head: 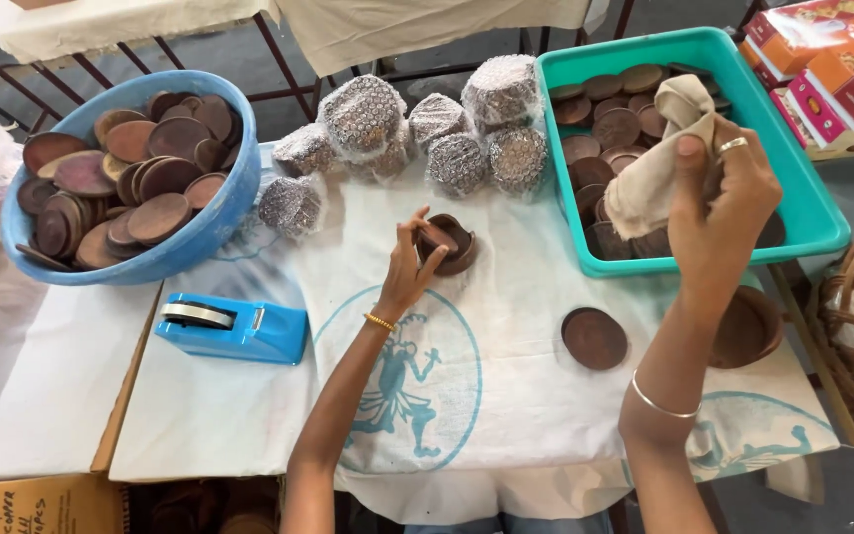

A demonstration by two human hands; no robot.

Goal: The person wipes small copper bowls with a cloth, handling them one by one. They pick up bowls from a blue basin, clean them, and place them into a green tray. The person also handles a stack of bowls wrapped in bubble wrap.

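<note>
Right hand [719, 213] grips soft beige cloth [656, 163], right of frame | left hand [415, 265] pinches stiff brown wooden coaster [452, 242] by its rim, centre | I judge it light, rigid.

one blue bowl [239, 193] of many brown discs, upper left; one green tray [803, 198] of brown discs, upper right; seven bubble-wrapped bundles [363, 114], top centre; one blue tape dispenser [239, 331], left; one loose disc [594, 338], right of centre.

Brown discs [140, 173], blue bowl [219, 222], teal tray [793, 193], beige cloth [649, 178].
</note>
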